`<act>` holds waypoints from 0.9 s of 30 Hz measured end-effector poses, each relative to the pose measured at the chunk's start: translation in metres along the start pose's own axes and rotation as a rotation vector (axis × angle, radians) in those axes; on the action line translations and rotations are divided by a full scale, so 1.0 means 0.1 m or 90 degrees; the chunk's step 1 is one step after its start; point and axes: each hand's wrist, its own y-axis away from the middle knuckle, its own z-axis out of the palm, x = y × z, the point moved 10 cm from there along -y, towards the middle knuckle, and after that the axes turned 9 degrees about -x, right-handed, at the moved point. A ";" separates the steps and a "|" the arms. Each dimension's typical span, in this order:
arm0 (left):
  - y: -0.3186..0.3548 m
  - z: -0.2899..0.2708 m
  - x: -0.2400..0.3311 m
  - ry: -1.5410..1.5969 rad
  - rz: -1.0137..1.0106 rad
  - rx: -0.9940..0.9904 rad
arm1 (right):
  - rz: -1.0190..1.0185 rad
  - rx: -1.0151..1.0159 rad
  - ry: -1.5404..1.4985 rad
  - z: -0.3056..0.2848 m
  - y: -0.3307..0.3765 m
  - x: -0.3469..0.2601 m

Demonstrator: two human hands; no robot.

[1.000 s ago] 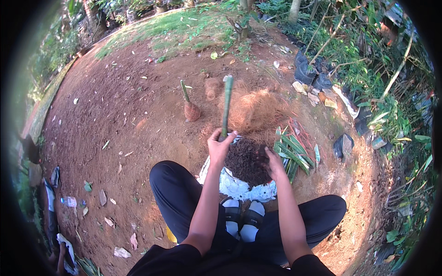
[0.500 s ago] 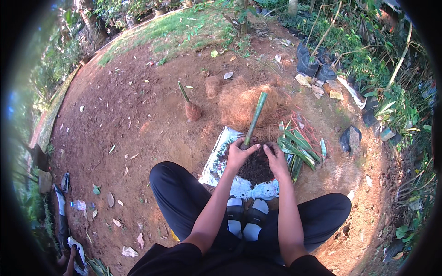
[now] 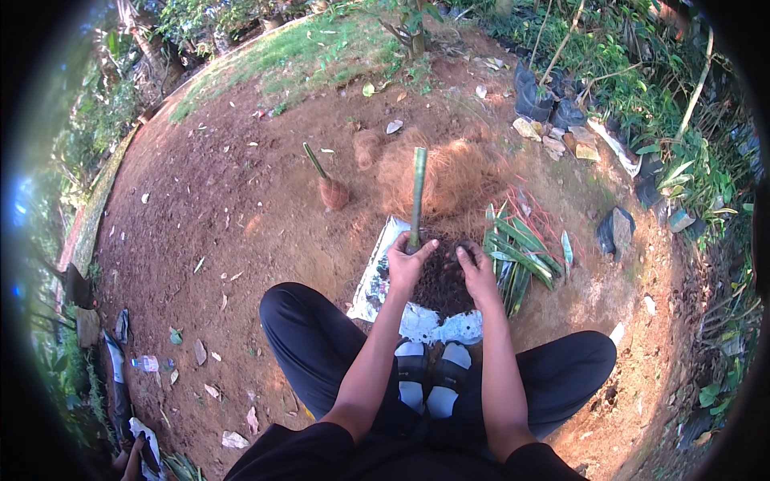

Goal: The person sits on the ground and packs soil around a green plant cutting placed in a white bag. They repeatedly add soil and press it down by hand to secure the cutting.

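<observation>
A thick green leaf cutting [image 3: 419,192] stands nearly upright in my left hand [image 3: 405,263], whose fingers are closed round its lower end. Dark soil [image 3: 441,284] lies heaped between my hands on a white plastic sack [image 3: 371,276]. Above the right side of that heap is my right hand [image 3: 480,274], its thumb and half-curled fingers apart, with nothing visible in it. The cutting's base is partly hidden by my left fingers. Farther off, a brown fibre-wrapped ball [image 3: 334,195] with a green stem sticking out rests on the ground.
Loose brown fibre [image 3: 453,172] is piled beyond the sack. Cut green leaves [image 3: 525,252] and red string [image 3: 533,210] lie to the right. Stones [image 3: 585,151] and black plant bags [image 3: 533,100] line the far right. A clear plastic bottle [image 3: 146,364] lies at left.
My hands have moved apart. The left one has shifted slightly left with the cutting, which has swung from a rightward lean to nearly upright. More soil shows between them.
</observation>
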 end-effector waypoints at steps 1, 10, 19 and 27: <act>0.00 -0.04 0.01 0.014 0.010 0.011 | 0.001 0.004 -0.062 -0.01 0.01 0.00; -0.03 0.01 -0.05 -0.012 -0.004 -0.017 | 0.039 0.036 -0.314 -0.06 0.03 0.08; 0.05 0.29 0.00 -0.074 0.023 -0.139 | 0.018 0.079 -0.128 -0.16 -0.03 0.25; -0.01 0.27 -0.21 -0.162 -0.024 -0.147 | 0.036 0.082 -0.145 -0.07 -0.05 0.22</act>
